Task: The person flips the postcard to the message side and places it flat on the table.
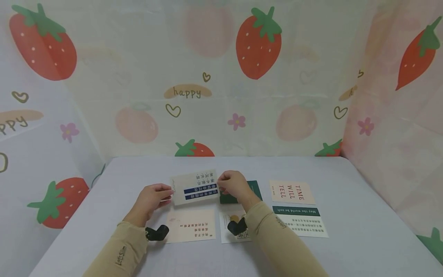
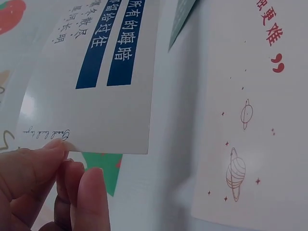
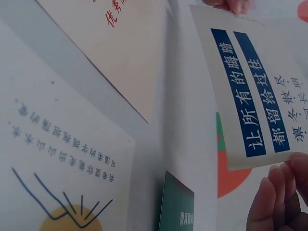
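Here, the left hand (image 1: 150, 199) and the right hand (image 1: 236, 185) each pinch one end of the white card (image 1: 194, 187), thumb and finger close together, left of the green card (image 1: 228, 199).

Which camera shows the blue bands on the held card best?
The right wrist view: both blue bands appear large and whole on the held card. The left wrist view cuts them off at the top; the head view shows them whole but small.
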A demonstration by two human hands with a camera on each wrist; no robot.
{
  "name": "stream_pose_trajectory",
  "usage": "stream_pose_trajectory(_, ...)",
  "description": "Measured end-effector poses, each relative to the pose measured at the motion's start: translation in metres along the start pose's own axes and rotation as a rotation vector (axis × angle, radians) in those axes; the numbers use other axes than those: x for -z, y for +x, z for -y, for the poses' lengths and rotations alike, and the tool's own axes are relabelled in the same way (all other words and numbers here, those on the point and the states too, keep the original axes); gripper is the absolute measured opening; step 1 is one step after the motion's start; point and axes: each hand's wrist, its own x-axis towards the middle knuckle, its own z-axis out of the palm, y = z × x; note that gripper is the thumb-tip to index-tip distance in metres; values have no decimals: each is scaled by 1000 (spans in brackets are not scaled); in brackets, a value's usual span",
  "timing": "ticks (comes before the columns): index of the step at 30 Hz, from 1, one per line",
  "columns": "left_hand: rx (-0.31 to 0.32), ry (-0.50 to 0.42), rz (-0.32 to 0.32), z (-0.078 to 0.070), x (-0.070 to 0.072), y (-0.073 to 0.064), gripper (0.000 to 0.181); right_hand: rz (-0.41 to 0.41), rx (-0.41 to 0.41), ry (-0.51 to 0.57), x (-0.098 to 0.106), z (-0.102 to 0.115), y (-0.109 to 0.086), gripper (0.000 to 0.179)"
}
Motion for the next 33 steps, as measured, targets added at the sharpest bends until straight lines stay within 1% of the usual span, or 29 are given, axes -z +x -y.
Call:
stream_pose_trajectory(4,7,6,-3,0,0,0,24,-3,5,-2,1,-1,1,7)
stream_pose_trajectory(10,0,15,8,1,2,0,25,9,27,7,3,0,3,8)
stream_pose_trajectory(16,-4,30,5,0,2,0,26,38,22,52,4,2,3,9)
stream_pose_trajectory(19,-7,24,7,0,2,0,28,50,9,75,4,2,4,9)
stream_pose_trajectory(25,-8,13,12,-1,3,0,29,62,10,96,6,1,5,9)
stream_pose_trajectory(28,-7,14,11,-1,3,0,30,65,11,110,6,0,6,11)
stream_pose_trajectory(33,4,-2,18,-1,2,2,29,67,3,153,6,-1,8,21)
